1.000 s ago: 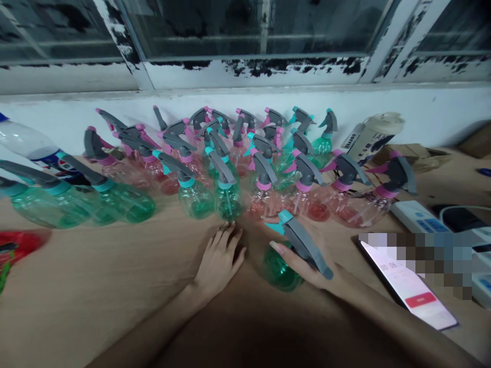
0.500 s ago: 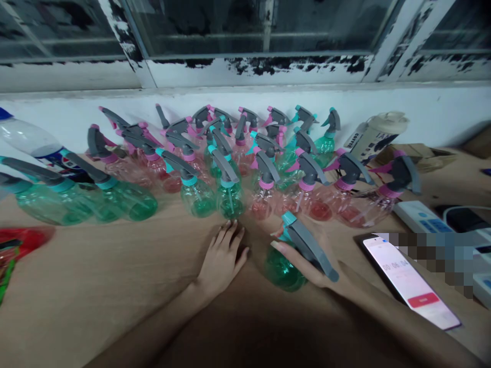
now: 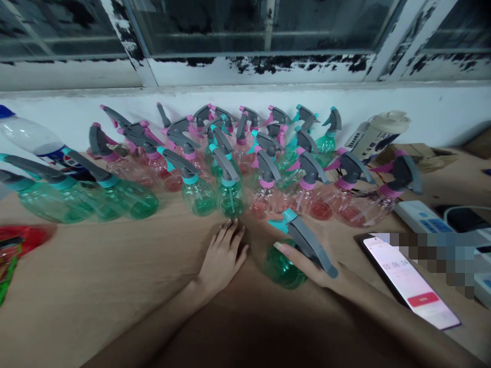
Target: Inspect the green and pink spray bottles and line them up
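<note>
My right hand [image 3: 312, 263] is wrapped round the neck of a green spray bottle [image 3: 286, 268] with a grey and teal trigger head, upright over the table's near middle. Its thumb lies across the front; the other fingers are mostly hidden behind the bottle. My left hand [image 3: 223, 253] lies flat on the table [image 3: 134, 271] with fingers apart, holding nothing. Just beyond its fingertips stands a green spray bottle [image 3: 230, 199]. A clear pink-tinted spray bottle [image 3: 263, 202] is close by on the right.
Several more green and pink spray bottles crowd the back along the wall. A large soda bottle [image 3: 38, 138] and a red packet [image 3: 23, 243] are at left. At right are a coffee cup [image 3: 378, 135], a power strip [image 3: 418, 217] and a phone [image 3: 410, 283] with a timer.
The right forefinger has gone from the front of the bottle's trigger, now hidden behind the head. The bottle has barely shifted. My left hand stays flat in the same place.
</note>
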Demonstrator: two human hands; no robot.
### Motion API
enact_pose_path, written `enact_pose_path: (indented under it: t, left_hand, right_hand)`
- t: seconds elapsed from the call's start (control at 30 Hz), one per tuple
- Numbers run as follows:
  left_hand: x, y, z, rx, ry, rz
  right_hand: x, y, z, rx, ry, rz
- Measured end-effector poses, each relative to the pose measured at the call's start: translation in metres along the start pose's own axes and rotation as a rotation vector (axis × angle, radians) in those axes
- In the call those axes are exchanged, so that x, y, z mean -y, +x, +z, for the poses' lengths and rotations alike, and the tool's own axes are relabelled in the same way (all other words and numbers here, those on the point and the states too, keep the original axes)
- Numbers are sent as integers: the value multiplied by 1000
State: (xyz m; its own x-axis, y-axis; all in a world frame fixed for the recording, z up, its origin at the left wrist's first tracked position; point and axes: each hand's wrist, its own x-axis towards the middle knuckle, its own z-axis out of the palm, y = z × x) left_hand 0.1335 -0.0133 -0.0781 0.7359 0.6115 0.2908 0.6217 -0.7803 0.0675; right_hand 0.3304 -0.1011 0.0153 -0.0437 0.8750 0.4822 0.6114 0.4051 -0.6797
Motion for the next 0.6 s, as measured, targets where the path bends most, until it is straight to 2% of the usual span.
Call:
enact_pose_path:
  t: [0.17,0.4,0.6]
  left_hand:
    - [0,0,0,6,1,6]
    - [0,0,-1,1,4,3]
    - [0,0,-1,2,4,5]
  right_hand:
    - [1,-1,1,4,-13,40]
    - [-6,-2,4,-53,21,-11]
    - [-2,4,3,-117,22,-27]
